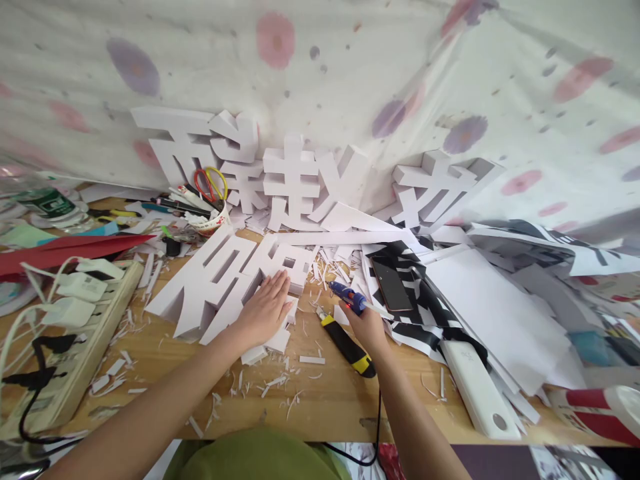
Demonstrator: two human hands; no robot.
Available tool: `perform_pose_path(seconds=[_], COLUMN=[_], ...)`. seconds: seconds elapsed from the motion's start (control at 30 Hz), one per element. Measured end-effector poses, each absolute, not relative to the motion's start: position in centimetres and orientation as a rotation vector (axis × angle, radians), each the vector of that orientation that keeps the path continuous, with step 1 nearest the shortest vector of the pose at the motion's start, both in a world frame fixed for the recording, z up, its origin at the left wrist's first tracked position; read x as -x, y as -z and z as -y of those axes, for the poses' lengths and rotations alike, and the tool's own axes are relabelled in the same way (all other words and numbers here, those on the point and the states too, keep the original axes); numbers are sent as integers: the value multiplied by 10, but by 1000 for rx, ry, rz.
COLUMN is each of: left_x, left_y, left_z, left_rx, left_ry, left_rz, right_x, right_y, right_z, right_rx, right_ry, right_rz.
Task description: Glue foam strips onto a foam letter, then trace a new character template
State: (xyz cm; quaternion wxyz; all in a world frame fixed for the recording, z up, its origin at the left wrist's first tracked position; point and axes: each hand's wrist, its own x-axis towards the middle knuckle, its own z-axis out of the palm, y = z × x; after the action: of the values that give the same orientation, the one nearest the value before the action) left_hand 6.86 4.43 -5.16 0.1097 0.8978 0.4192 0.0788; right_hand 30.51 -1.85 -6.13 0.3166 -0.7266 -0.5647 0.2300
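A large white paper character (pixel 225 273) with raised sides lies on the wooden table, left of centre. My left hand (pixel 267 307) rests flat on its lower right part, fingers stretched out. To the right, my right hand (pixel 364 323) is closed around a blue glue gun (pixel 350 297), whose tip points left and which shows a small red light. Between my hands, a black and yellow utility knife (pixel 347 347) lies on the table. Thin paper offcuts (pixel 330 267) are scattered behind it.
Three white paper characters (pixel 295 180) lean against the patterned curtain. A cup of scissors and pens (pixel 213 223) stands at the back left. A power strip (pixel 95 333) lies left; a phone (pixel 393 283), white sheets (pixel 500 313) and a white device (pixel 480 390) lie right.
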Motion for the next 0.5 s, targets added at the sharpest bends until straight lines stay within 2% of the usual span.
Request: perform_pose_path(seconds=[0.23,0.5], left_x=[-69,-70], left_y=[55,55], left_z=[-43,-42], left_rx=[-2722,-2744], left_ry=[-200,-143], left_rz=[-1266,-1285], right_x=[-306,-311], right_y=[87,87], right_z=[13,12], right_rx=[1977,2048], right_ry=[-478,-436], right_rz=[1375,1403])
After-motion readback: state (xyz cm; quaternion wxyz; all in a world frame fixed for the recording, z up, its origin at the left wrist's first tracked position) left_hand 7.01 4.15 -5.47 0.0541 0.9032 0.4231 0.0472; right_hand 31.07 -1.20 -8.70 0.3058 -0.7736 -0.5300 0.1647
